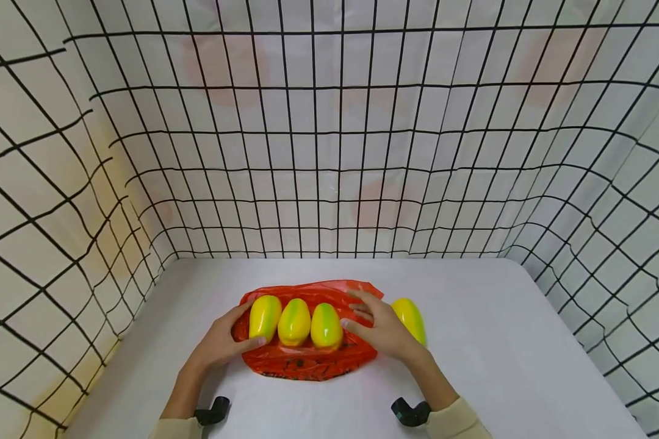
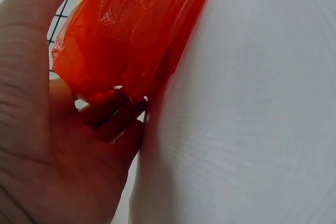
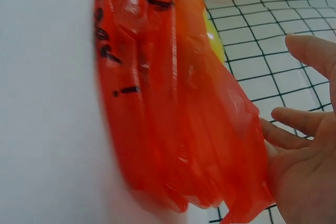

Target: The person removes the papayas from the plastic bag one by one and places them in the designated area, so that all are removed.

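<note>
Three glossy yellow-green mangoes, a left one [image 1: 265, 317], a middle one [image 1: 293, 323] and a right one [image 1: 326, 327], lie in a row on a crumpled red plastic bag [image 1: 304, 367]. My left hand [image 1: 223, 341] cups the bag's left end, thumb along the near side of the left mango. In the left wrist view its loosely bent fingers reach beneath the bag [image 2: 131, 30]. Over the bag's right end, my right hand [image 1: 387, 327] is spread, thumb close beside the right mango. In the right wrist view its fingers are apart at the bag's edge [image 3: 184, 129].
Another mango [image 1: 410, 318] lies on the white table [image 1: 489, 341] just beyond my right hand, off the bag. Black wire mesh [image 1: 340, 152] before white sheeting rises at the back and both sides. Black markings show on the bag's near side.
</note>
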Demonstrator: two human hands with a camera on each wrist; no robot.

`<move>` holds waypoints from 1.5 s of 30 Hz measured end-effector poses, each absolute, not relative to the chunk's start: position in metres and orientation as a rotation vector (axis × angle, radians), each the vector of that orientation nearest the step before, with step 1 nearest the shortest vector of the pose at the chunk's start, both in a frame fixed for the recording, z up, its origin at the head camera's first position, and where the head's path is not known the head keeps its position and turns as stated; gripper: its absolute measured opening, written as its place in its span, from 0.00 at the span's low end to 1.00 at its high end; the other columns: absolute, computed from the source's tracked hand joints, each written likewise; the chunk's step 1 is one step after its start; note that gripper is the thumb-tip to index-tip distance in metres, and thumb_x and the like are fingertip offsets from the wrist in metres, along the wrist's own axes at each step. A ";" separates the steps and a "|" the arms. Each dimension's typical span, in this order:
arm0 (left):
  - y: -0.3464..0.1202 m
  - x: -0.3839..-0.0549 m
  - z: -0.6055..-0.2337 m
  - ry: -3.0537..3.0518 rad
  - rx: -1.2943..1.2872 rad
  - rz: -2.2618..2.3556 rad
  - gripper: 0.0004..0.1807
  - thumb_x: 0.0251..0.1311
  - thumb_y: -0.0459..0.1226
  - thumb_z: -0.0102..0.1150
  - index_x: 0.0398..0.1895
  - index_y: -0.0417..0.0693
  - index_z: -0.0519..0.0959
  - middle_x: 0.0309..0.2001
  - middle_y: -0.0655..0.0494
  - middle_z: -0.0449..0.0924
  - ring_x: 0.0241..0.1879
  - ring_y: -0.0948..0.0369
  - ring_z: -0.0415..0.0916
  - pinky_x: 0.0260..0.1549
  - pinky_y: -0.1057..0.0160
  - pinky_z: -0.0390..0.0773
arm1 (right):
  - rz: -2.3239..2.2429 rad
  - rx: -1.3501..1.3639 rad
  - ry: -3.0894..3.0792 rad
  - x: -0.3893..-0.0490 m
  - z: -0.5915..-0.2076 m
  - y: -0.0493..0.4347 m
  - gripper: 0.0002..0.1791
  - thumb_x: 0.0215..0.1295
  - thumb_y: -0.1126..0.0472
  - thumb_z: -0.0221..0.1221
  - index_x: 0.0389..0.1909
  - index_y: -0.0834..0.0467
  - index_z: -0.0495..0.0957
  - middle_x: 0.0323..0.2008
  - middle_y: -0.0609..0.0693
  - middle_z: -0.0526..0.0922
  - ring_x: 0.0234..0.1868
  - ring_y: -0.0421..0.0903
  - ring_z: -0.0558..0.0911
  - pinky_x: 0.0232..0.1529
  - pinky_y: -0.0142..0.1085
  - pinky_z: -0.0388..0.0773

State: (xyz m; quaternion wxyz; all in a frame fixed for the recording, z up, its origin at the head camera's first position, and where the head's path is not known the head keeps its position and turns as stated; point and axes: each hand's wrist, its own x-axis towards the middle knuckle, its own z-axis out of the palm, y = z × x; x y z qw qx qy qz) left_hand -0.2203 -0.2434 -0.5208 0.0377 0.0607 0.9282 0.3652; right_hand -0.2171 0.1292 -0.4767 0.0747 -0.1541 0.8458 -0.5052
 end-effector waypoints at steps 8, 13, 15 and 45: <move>-0.258 -0.214 -0.517 2.859 0.160 1.081 0.60 0.45 0.65 0.72 0.80 0.51 0.61 0.73 0.43 0.69 0.69 0.42 0.69 0.58 0.40 0.82 | -1.536 -0.452 2.516 -0.210 -0.492 0.116 0.40 0.68 0.43 0.66 0.76 0.54 0.64 0.73 0.57 0.70 0.70 0.60 0.76 0.62 0.52 0.81; -0.258 -0.215 -0.514 2.845 0.158 1.091 0.61 0.43 0.66 0.73 0.80 0.52 0.61 0.73 0.43 0.69 0.69 0.42 0.69 0.57 0.40 0.82 | -1.537 -0.421 2.557 -0.211 -0.485 0.113 0.41 0.67 0.42 0.66 0.75 0.55 0.65 0.73 0.58 0.70 0.69 0.60 0.76 0.62 0.54 0.80; -0.258 -0.215 -0.514 2.844 0.160 1.092 0.61 0.43 0.66 0.73 0.80 0.51 0.61 0.72 0.43 0.70 0.68 0.42 0.70 0.57 0.40 0.82 | -1.509 -0.407 2.566 -0.211 -0.484 0.111 0.42 0.67 0.41 0.66 0.76 0.53 0.65 0.74 0.57 0.69 0.69 0.60 0.76 0.63 0.54 0.80; -0.247 -0.219 -0.523 2.866 0.213 1.125 0.62 0.39 0.65 0.76 0.79 0.55 0.63 0.68 0.50 0.75 0.65 0.48 0.73 0.60 0.39 0.80 | -1.210 -0.479 2.649 -0.218 -0.499 0.081 0.54 0.56 0.32 0.69 0.78 0.53 0.60 0.74 0.52 0.68 0.70 0.55 0.71 0.65 0.62 0.76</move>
